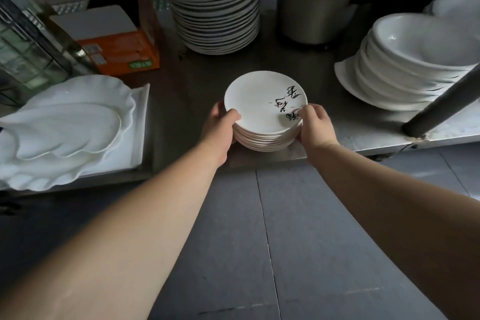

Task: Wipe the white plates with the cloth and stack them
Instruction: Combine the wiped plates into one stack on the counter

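A stack of several small white plates (262, 101) sits near the front edge of the steel counter (197, 101); the top plate carries black brush writing. My left hand (220, 127) grips the stack's left side, thumb over the top rim. On the opposite side my right hand (315, 125) holds the stack, thumb on the top plate's rim by the writing. No cloth is in view.
A tall stack of dark-rimmed plates (215, 8) and a metal pot (322, 0) stand behind. White bowls (415, 60) are piled at right beside a dark slanted post (441, 104). Shell-shaped white platters (65, 125) lie at left, behind them an orange box (117, 52).
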`<act>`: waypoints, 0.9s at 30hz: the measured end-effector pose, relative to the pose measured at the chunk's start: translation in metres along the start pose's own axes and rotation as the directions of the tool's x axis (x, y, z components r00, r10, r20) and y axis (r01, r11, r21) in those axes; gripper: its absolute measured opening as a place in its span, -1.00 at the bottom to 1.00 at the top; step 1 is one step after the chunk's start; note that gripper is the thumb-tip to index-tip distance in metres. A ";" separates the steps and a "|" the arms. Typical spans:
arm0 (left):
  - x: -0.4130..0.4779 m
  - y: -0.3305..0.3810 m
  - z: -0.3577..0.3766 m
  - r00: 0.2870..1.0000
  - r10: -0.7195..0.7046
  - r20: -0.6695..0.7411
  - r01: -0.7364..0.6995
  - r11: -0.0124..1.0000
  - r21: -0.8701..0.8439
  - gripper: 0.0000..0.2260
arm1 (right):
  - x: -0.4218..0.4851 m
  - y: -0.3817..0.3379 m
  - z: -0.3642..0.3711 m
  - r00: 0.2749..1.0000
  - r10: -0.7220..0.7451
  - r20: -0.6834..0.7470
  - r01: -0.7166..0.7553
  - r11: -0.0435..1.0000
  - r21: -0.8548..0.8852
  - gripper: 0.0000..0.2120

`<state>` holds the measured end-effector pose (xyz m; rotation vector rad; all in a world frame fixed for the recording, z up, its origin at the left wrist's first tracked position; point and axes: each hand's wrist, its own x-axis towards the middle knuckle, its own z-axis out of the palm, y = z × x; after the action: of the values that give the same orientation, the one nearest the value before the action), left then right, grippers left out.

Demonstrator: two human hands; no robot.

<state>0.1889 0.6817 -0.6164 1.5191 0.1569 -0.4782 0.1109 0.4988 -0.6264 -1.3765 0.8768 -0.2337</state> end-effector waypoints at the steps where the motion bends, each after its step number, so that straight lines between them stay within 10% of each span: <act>1: 0.004 0.000 0.000 1.000 -0.001 -0.003 0.001 1.000 0.003 -0.54 | 0.003 -0.003 0.001 1.000 -0.005 -0.003 0.005 1.000 -0.012 -0.72; 27: 0.055 -0.017 -0.001 1.000 0.007 -0.017 -0.007 1.000 0.000 -0.45 | 0.056 0.002 0.014 0.998 0.028 0.054 -0.028 1.000 -0.015 -0.59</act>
<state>0.2313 0.6716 -0.6536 1.5234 0.1650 -0.4603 0.1572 0.4748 -0.6522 -1.3770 0.8532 -0.1679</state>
